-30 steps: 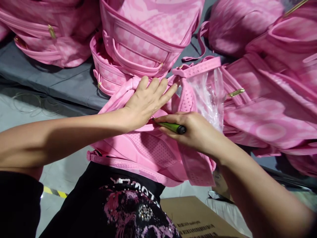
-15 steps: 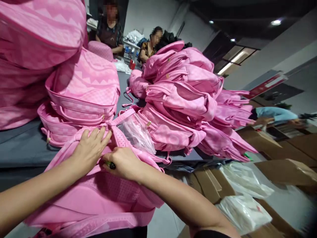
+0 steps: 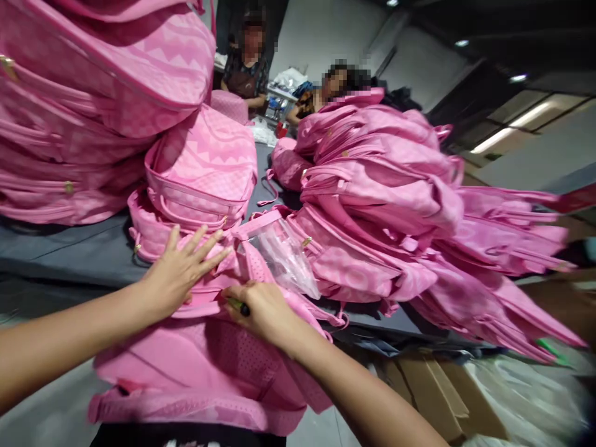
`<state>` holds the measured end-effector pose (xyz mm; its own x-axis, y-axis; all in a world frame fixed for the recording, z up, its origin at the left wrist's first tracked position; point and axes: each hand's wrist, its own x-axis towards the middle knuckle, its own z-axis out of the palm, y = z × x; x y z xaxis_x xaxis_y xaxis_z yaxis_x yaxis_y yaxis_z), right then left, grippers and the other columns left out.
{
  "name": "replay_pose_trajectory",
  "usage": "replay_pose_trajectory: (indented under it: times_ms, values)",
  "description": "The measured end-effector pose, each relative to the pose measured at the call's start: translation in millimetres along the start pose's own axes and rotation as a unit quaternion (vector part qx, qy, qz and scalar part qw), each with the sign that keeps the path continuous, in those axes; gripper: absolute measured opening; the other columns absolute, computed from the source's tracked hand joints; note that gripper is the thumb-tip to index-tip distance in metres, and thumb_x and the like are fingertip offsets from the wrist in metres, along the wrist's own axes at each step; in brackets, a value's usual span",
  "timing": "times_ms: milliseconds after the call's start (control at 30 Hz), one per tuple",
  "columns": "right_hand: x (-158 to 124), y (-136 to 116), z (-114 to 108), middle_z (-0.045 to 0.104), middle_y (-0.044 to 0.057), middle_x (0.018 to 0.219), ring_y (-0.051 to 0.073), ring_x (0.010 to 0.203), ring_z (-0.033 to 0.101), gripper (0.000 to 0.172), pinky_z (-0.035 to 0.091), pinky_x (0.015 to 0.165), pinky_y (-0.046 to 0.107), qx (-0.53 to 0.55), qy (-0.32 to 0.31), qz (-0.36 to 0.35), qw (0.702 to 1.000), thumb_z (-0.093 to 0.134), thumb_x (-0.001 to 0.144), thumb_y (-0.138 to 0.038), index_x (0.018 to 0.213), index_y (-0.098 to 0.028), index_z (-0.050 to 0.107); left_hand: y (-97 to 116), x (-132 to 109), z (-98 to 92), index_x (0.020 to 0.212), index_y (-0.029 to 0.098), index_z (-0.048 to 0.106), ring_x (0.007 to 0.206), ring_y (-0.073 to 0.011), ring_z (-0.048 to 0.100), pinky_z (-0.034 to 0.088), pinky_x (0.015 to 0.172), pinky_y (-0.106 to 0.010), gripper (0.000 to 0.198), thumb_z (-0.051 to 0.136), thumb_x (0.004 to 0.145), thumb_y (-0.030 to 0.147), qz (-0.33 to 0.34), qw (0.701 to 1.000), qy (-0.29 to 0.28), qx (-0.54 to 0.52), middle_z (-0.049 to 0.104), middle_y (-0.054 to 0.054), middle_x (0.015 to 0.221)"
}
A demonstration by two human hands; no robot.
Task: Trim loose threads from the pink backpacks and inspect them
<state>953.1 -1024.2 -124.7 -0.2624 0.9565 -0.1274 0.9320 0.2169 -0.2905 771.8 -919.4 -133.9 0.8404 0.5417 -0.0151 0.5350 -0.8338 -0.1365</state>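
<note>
A pink backpack (image 3: 153,366) lies in front of me, its near part hanging over the table's edge. My left hand (image 3: 179,273) rests on its upper part, fingers spread and holding nothing. Just to the right, my right hand (image 3: 265,310) is closed around a small green-and-black handled tool (image 3: 243,308). The tool's working end is hidden among the fabric and fingers. A clear plastic pocket (image 3: 282,248) with a pink top edge lies beyond my right hand.
Pink backpacks are heaped at right (image 3: 372,192) and stacked at left (image 3: 139,81) on the grey table (image 3: 60,254). Two people sit behind it, one in a dark apron (image 3: 246,81). Below right are a cardboard box (image 3: 437,391) and plastic bags (image 3: 521,397).
The camera view has swung left, so everything appears further right. My left hand's fingers have spread wider on the backpack. My right hand keeps the tool.
</note>
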Motion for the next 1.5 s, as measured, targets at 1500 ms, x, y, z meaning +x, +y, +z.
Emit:
replay_pose_trajectory:
  times_ms: [1500]
  values:
    - [32.7, -33.9, 56.5, 0.074, 0.009, 0.099, 0.021, 0.085, 0.067, 0.031, 0.052, 0.074, 0.032, 0.135, 0.115, -0.056, 0.983, 0.060, 0.092, -0.031, 0.118, -0.022, 0.074, -31.9, -40.5, 26.2, 0.159, 0.030, -0.006, 0.107, -0.0240, 0.063, 0.054, 0.086, -0.034, 0.098, 0.056, 0.084, 0.013, -0.143, 0.982, -0.038, -0.117, 0.029, -0.019, 0.151]
